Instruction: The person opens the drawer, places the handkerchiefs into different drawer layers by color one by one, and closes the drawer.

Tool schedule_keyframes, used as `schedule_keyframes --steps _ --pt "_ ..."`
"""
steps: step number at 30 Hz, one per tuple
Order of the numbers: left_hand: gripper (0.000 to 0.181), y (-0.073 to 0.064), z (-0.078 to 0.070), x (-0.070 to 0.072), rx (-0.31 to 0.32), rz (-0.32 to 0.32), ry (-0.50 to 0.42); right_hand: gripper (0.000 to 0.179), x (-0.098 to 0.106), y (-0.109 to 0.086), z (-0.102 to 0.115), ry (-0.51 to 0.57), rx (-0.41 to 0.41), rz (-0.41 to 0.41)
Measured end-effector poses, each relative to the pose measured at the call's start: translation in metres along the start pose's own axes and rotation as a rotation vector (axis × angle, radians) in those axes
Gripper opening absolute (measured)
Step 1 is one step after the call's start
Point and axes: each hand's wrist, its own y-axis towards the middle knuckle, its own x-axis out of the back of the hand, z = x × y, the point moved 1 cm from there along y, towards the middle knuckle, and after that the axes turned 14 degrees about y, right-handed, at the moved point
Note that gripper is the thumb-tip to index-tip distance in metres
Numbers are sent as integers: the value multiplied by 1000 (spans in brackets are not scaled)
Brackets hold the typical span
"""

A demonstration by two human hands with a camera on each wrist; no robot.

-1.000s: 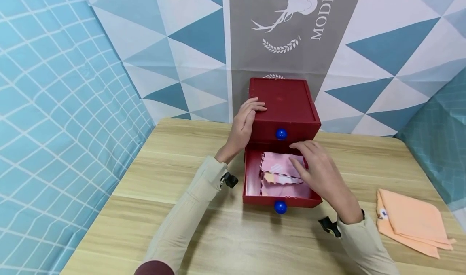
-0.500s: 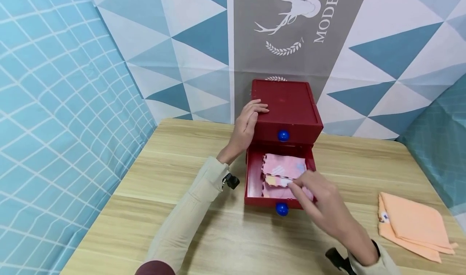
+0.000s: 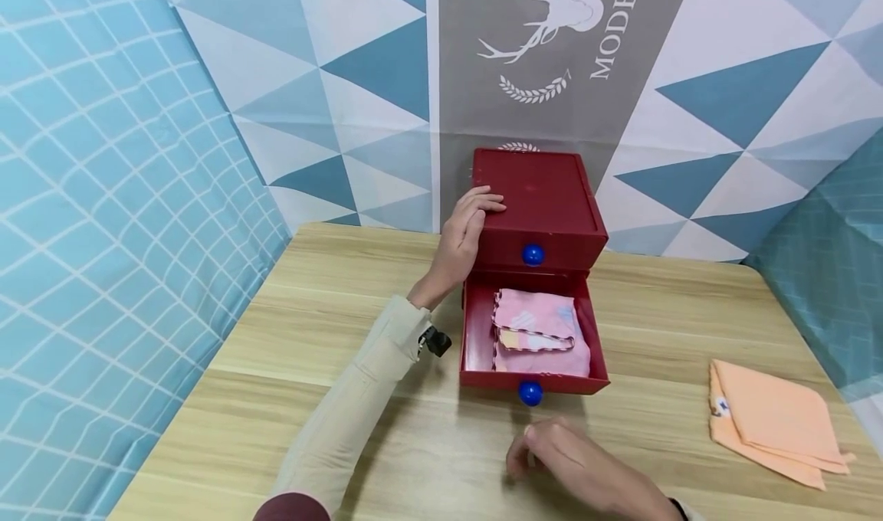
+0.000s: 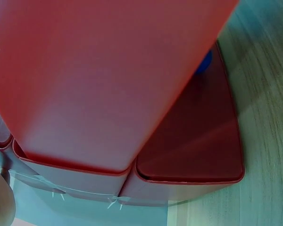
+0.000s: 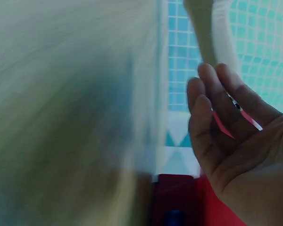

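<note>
A red drawer box point(image 3: 534, 188) with blue knobs stands at the back of the table. My left hand point(image 3: 461, 237) rests on its top left edge, fingers lying over the lid; a bit of that hand point(image 4: 0, 200) enters the left wrist view. Below the closed upper drawer, a lower drawer point(image 3: 476, 329) is pulled out. In it lies a folded pink cloth point(image 3: 541, 364) with a dark scalloped edge and a yellow and white patch. My right hand point(image 3: 576, 460) is over the table in front of the drawer's blue knob point(image 3: 530, 393), fingers loosely bent and holding nothing, as the right hand point(image 5: 245, 141) shows in the right wrist view.
A folded orange cloth point(image 3: 779, 414) lies on the wooden table point(image 3: 276, 398) at the right. Patterned sheets hang behind the table and along its left side. A dark red round thing point(image 3: 292, 507) pokes in at the bottom edge.
My right hand has drawn back from over the drawer toward the front of the table, leaving the pink cloth inside. The left hand has kept its place on the box.
</note>
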Motion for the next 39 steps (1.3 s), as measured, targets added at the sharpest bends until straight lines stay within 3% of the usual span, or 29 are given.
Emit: schedule_keyframes --steps 3,7,12,14,22,27,39 --pt "38 -1 1 -2 0 2 10 65 3 7 -14 170 -112 27" --pt "40 -2 0 -2 4 5 22 82 9 13 -28 409 -151 131" --pt "34 1 -26 10 3 3 -16 82 12 18 -35 620 -218 218" --pt "32 3 -37 16 1 1 -34 79 13 19 -35 684 -210 232" --pt "32 4 -37 15 7 6 -37 78 14 24 -41 955 -145 323" --pt "31 4 -39 16 -3 8 -51 68 17 25 -45 1017 -91 305" --pt "31 5 -40 17 -7 12 -47 65 15 26 -45 944 -104 216"
